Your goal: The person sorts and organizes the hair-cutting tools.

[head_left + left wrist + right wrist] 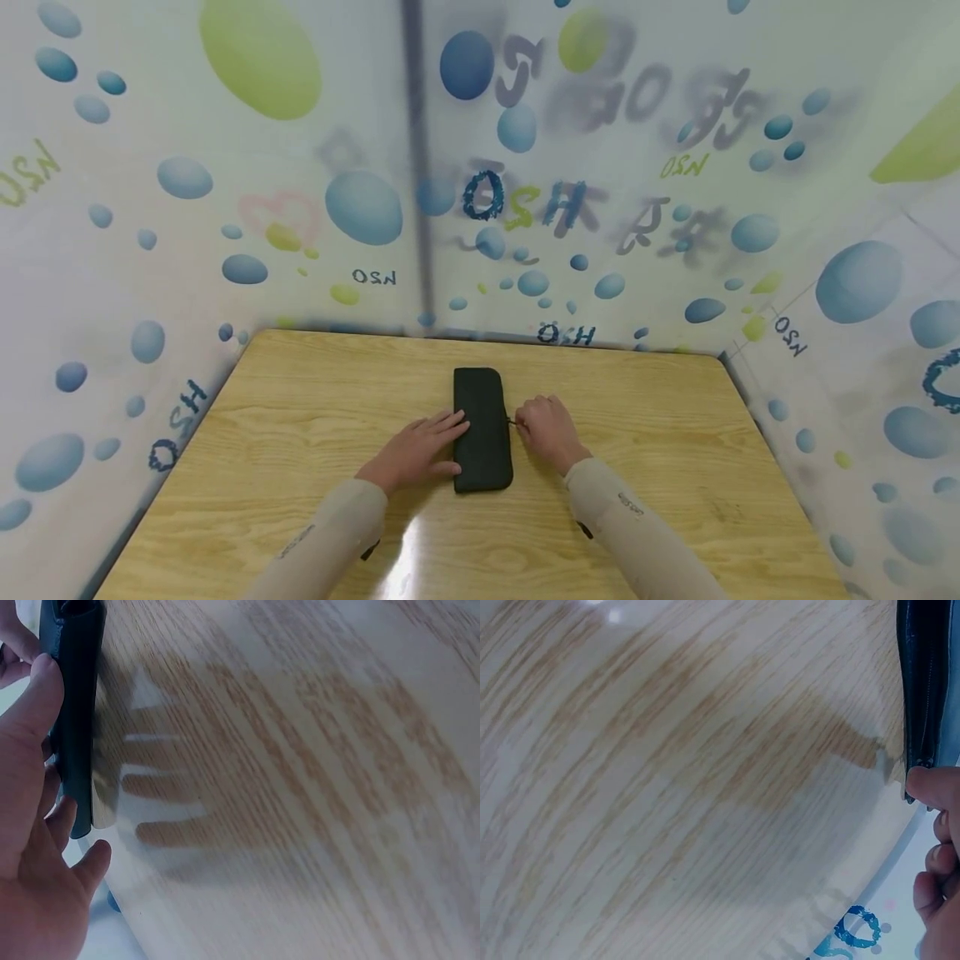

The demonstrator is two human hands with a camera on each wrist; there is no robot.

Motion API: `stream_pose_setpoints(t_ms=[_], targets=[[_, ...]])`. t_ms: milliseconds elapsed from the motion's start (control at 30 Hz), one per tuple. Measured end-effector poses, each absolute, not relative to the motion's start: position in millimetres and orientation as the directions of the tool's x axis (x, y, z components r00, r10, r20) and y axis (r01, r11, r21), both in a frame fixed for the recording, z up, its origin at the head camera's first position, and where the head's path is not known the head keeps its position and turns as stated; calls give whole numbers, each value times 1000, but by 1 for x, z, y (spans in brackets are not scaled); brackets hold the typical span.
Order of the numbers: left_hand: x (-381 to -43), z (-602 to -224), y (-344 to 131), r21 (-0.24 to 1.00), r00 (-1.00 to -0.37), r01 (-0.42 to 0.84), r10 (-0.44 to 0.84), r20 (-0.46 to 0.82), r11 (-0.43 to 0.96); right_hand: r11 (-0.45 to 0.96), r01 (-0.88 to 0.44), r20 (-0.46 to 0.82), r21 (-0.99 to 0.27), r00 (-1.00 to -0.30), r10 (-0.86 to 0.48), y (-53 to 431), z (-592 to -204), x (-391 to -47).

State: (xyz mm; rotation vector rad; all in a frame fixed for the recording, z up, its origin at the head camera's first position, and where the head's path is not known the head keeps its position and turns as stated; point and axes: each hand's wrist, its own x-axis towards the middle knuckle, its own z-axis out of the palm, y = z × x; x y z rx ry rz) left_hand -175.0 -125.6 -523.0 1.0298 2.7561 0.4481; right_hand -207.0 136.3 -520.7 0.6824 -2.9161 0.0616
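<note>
A black zip case [482,437], long with rounded right corners, lies flat on the wooden table [645,500]. My left hand [416,450] rests at its left side, fingers extended over the edge and thumb near its lower left corner. At the right side, my right hand [551,429] pinches the zipper pull [512,422] between thumb and curled fingers. The right wrist view shows the zipper [928,697] running along the case's side, with the thumb right at the slider. In the left wrist view, the left fingers lie against the dark edge of the case [73,712].
Behind the table rises a pale wall covering [345,300] printed with blue and green spots and letters. A similar printed panel [862,358] stands to the right. Bare wood surrounds the case.
</note>
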Motion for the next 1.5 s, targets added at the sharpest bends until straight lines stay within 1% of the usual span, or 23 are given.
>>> stream_pose_setpoints(t_ms=[267,567,1033,1300,1500], targets=[[-174,-524,-125,292,-753,616,656,-57,732,873,-487,163,-5,-862,-480,141,-525,-204],[-175,-526,-126,309,-762,598,644,-68,739,819,-574,193,-18,-806,-560,149,-530,-199],[-174,-525,-127,326,-764,588,640,-77,741,798,-601,130,-46,-795,-592,154,-524,-186],[-175,-528,-126,331,-767,583,637,-76,742,784,-609,81,-121,-793,-603,157,-522,-179],[-176,-530,-126,329,-769,583,635,-72,743,768,-623,44,-148,-780,-625,160,-524,-174]])
